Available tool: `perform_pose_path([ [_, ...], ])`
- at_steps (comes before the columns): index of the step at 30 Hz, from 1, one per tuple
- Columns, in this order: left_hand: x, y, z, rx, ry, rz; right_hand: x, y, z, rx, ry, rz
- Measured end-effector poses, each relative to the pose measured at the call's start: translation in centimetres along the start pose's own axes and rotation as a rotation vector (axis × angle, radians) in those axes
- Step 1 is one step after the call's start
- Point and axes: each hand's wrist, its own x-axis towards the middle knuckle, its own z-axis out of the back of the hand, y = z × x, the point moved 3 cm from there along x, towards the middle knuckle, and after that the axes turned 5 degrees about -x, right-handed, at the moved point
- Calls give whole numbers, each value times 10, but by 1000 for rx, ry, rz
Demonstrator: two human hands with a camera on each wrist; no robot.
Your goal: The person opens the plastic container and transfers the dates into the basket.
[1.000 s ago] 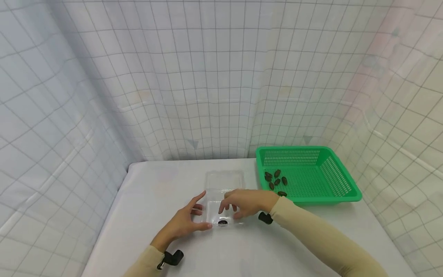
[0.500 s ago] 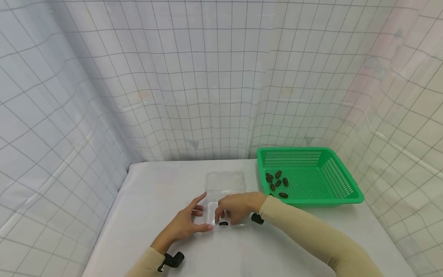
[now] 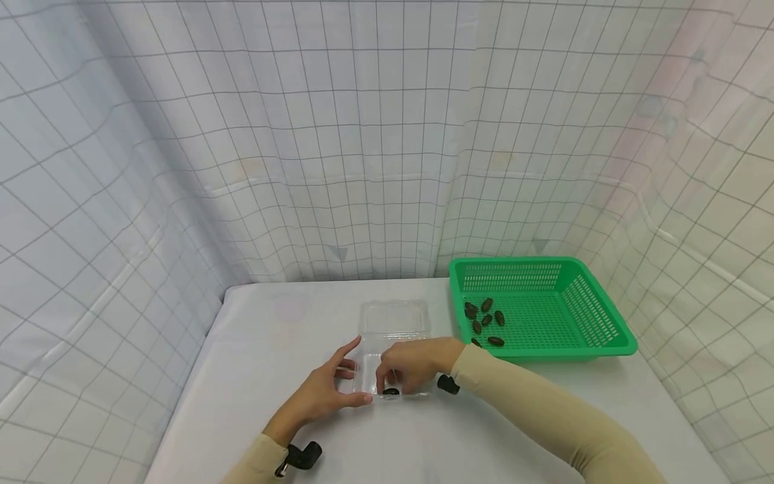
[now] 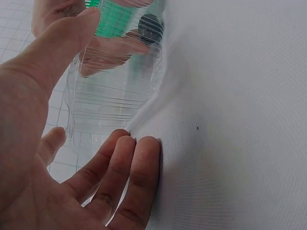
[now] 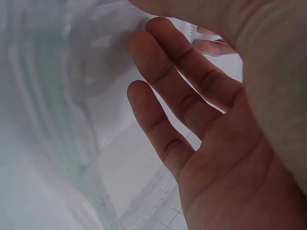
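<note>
A clear plastic box (image 3: 370, 376) lies on the white cloth, its lid (image 3: 394, 316) folded back. My left hand (image 3: 323, 386) spans the box's left side. Its thumb rests on the near corner, and its spread fingers lie along the wall and on the cloth. My right hand (image 3: 410, 363) reaches down inside the box. Bent index finger and thumb close from either side on a dark oval piece (image 3: 392, 391) by the near wall. Through the plastic, the left wrist view shows this dark piece (image 4: 149, 29) ribbed and beside a fingertip. The right wrist view hides it.
At the right stands a green slotted basket (image 3: 595, 349). Several dark brown oval pieces (image 3: 496, 341) lie scattered along its left part, close to my right forearm. White gridded curtains (image 3: 338, 134) surround the table (image 3: 254, 349) at the back and both sides.
My right hand has moved down and slightly toward me inside the box, so its index finger and thumb now straddle the dark piece. The left hand stays put.
</note>
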Motion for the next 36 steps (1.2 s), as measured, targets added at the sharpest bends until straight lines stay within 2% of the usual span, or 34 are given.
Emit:
perform_pose_path([
  [17,-1,-3,1,-2,13,-9,3,1,-2,73,-11,4],
  [36,0,-1,0,6,7,-4,0,-2,-4,85,-31,-8],
])
